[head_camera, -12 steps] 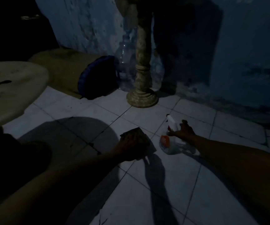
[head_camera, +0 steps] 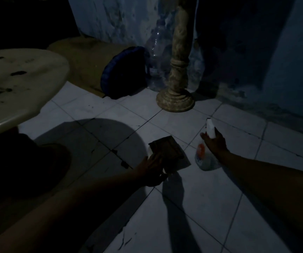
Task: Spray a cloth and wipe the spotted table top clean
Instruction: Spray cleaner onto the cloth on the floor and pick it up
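Since the earlier frame the left hand [head_camera: 153, 166] has slid back off the folded cloth [head_camera: 167, 152], now pinching its near edge at centre frame, while the spray bottle [head_camera: 204, 150] has tipped more upright. Just right of the cloth, the right hand [head_camera: 215, 143] is wrapped around the bottle's neck above the tiled floor [head_camera: 192, 207]. Farther off, the spotted table top [head_camera: 19, 83] fills the upper left.

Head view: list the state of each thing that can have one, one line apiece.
White spray bottle: upright, gripped at the neck.
Dark folded cloth: folded, held at its near edge.
Pale round table top: dark spots on it, not yet wiped.
Clear plastic bottle: upright against the wall.
Left hand: shut on the cloth.
Right hand: shut on the spray bottle.
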